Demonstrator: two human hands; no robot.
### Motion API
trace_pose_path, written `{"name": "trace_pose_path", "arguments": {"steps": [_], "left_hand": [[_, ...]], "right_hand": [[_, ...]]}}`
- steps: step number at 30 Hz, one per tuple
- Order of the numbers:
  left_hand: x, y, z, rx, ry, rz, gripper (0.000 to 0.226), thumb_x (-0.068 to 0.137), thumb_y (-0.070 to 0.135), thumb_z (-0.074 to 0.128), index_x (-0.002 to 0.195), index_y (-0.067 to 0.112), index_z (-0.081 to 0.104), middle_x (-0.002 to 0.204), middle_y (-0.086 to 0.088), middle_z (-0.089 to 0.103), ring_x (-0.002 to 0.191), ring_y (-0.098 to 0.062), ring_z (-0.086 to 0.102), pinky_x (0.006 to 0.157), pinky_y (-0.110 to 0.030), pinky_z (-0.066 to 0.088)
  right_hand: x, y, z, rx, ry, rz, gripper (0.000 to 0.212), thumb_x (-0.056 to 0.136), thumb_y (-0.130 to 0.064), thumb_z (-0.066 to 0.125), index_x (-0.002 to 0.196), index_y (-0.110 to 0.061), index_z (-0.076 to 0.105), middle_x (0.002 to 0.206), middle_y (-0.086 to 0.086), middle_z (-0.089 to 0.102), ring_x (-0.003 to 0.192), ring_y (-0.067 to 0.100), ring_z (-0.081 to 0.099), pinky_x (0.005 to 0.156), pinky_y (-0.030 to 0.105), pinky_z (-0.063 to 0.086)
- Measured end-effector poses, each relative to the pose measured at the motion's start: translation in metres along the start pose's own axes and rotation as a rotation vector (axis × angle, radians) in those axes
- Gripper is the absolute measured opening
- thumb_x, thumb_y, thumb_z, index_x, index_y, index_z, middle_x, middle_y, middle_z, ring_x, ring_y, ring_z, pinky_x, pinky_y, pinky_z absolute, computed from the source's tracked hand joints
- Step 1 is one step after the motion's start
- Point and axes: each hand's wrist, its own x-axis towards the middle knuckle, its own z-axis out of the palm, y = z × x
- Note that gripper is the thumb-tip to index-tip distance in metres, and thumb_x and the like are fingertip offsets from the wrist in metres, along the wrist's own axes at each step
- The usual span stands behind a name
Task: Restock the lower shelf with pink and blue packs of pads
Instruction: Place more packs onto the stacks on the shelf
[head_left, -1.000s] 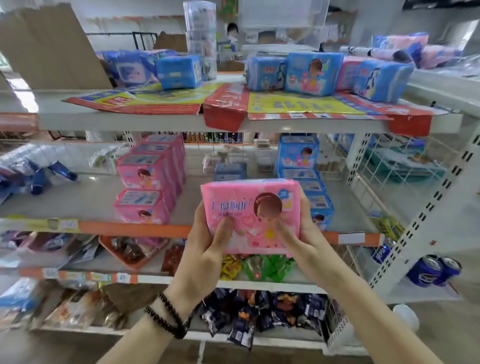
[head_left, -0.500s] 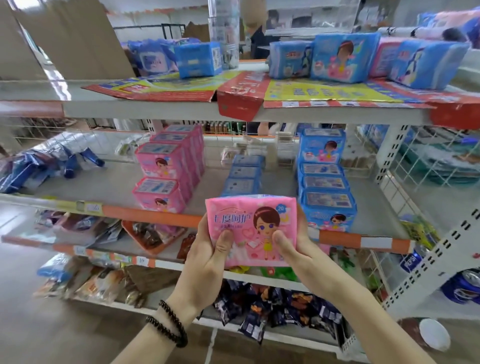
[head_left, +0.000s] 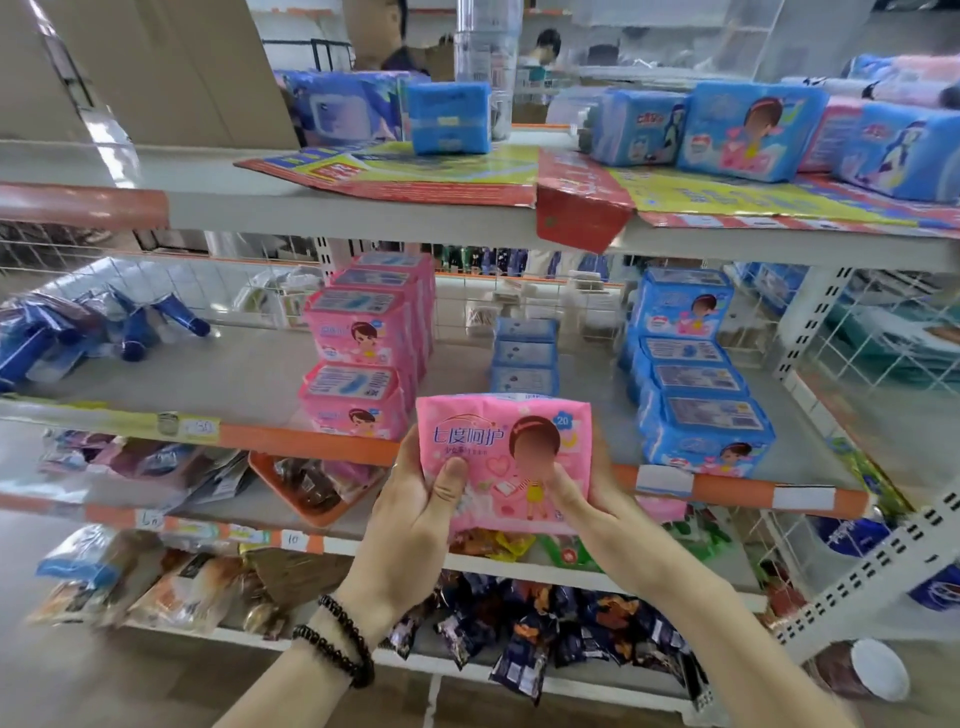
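Far off to the left of the hands, loose blue packets (head_left: 98, 332) lie on the lower shelf (head_left: 249, 374), whose yellow edge label (head_left: 200, 427) seems to read "50". Just up and left of the left hand (head_left: 415, 525), pink packs (head_left: 363, 364) stand stacked. That hand wears a black bead bracelet (head_left: 337, 642) and grips the held pink pack (head_left: 506, 462), thumb pressed on its front. The pack's blue writing reads "七度呵护", with a "20" badge in the corner; it sits in front of the orange shelf edge, not on the shelf. The right hand (head_left: 587, 499) grips its other side, thumb likewise on the front. Above and right of it stand blue packs (head_left: 696, 395), their print too small to read.
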Motion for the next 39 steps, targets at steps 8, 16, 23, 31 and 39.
{"name": "trace_pose_path", "arguments": {"steps": [8, 16, 23, 31, 39], "left_hand": [[0.000, -0.031, -0.075, -0.001, 0.042, -0.005, 0.050, 0.092, 0.068, 0.045, 0.132, 0.038, 0.048, 0.120, 0.015, 0.067, 0.115, -0.004, 0.063, 0.102, -0.043, 0.051], [-0.001, -0.061, -0.133, -0.005, 0.023, -0.045, 0.058, 0.093, 0.068, 0.044, 0.142, 0.036, 0.041, 0.130, 0.014, 0.063, 0.122, -0.005, 0.059, 0.106, -0.045, 0.048], [0.013, -0.066, -0.132, -0.092, -0.021, -0.053, 0.036, 0.099, 0.045, 0.048, 0.133, 0.034, 0.047, 0.124, 0.010, 0.068, 0.117, -0.009, 0.064, 0.100, -0.036, 0.051], [0.044, -0.061, -0.133, 0.013, -0.011, -0.039, 0.034, 0.100, 0.028, 0.048, 0.132, 0.018, 0.053, 0.114, 0.011, 0.072, 0.109, -0.008, 0.067, 0.090, -0.019, 0.052], [0.086, -0.061, -0.127, 0.098, 0.041, -0.068, 0.023, 0.101, 0.023, 0.058, 0.119, 0.037, 0.058, 0.113, 0.015, 0.073, 0.107, -0.009, 0.069, 0.095, -0.043, 0.057]], "right_hand": [[0.034, -0.016, 0.071, -0.119, 0.031, 0.004, 0.066, 0.080, -0.079, 0.040, 0.140, -0.056, 0.025, 0.126, -0.041, 0.053, 0.121, -0.016, 0.049, 0.097, 0.013, 0.037], [0.051, -0.020, 0.134, 0.006, 0.204, -0.024, 0.046, 0.090, -0.056, 0.060, 0.130, -0.033, 0.055, 0.113, -0.023, 0.071, 0.103, -0.002, 0.068, 0.081, 0.015, 0.051], [0.070, -0.011, 0.130, 0.058, 0.258, -0.048, 0.041, 0.089, -0.036, 0.065, 0.128, -0.025, 0.059, 0.107, -0.011, 0.075, 0.099, 0.008, 0.071, 0.079, 0.018, 0.054], [0.120, 0.001, 0.105, 0.077, 0.166, -0.076, 0.048, 0.090, -0.015, 0.070, 0.128, -0.040, 0.053, 0.113, -0.021, 0.070, 0.106, 0.004, 0.067, 0.088, 0.022, 0.055], [0.160, 0.010, 0.089, 0.058, 0.080, -0.098, 0.043, 0.098, -0.011, 0.059, 0.123, -0.045, 0.048, 0.108, -0.031, 0.068, 0.098, 0.002, 0.069, 0.086, 0.023, 0.058]]}}
